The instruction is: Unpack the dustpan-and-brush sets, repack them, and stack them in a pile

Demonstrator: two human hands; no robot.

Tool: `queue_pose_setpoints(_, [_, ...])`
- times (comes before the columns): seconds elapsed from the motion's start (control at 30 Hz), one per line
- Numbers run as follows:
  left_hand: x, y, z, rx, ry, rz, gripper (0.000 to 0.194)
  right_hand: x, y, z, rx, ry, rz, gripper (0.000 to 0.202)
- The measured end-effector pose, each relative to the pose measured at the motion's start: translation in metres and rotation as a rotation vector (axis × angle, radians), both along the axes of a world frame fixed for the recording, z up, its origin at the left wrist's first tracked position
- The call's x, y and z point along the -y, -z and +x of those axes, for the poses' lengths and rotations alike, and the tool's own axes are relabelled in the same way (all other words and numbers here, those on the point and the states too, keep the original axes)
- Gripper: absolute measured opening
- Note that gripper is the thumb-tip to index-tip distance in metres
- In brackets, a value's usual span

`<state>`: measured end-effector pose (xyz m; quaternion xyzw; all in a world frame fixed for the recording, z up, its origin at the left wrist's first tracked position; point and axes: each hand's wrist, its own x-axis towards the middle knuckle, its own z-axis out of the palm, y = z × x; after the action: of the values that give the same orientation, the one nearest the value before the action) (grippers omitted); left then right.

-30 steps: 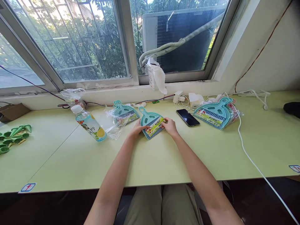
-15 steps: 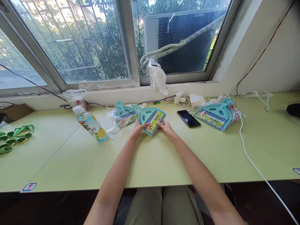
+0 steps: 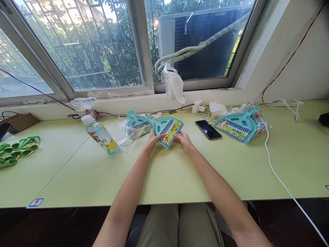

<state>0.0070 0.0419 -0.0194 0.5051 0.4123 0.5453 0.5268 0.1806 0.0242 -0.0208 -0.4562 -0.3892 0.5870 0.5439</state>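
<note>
Both hands gripped a teal plastic fan-shaped dustpan set over the pale green tabletop.
The left hand pinched its lower left edge and the right hand its lower right, thumbs in front; since a second earlier, the right had shifted downward, baring the upper right corner, so the set seemed steadied from below, its yellow printed label facing the wearer.

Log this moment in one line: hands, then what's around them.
left hand: holds teal dustpan | right hand: holds it too | phone: right of hands | bottle: left of hands | more dustpans: right of phone
</note>
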Motion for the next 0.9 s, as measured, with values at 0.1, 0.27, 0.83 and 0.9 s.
queue_pose_setpoints(0.1, [0.003, -0.004, 0.001, 0.004, 0.021, -0.023, 0.075, 0.000, 0.000, 0.001, -0.002, 0.005, 0.017, 0.014])
queue_pose_setpoints(0.27, [0.005, -0.006, 0.000, -0.008, 0.051, -0.013, 0.070, 0.000, 0.000, 0.003, -0.010, 0.006, 0.058, 0.013])
queue_pose_setpoints(0.83, [0.017, -0.016, 0.001, -0.519, -0.595, 0.291, 0.041, -0.002, 0.000, 0.009, 0.010, 0.100, 0.045, 0.013])
queue_pose_setpoints(0.9, [0.023, -0.023, -0.003, -0.735, -0.785, 0.330, 0.038, -0.003, 0.001, 0.011, 0.010, 0.116, 0.042, 0.013])
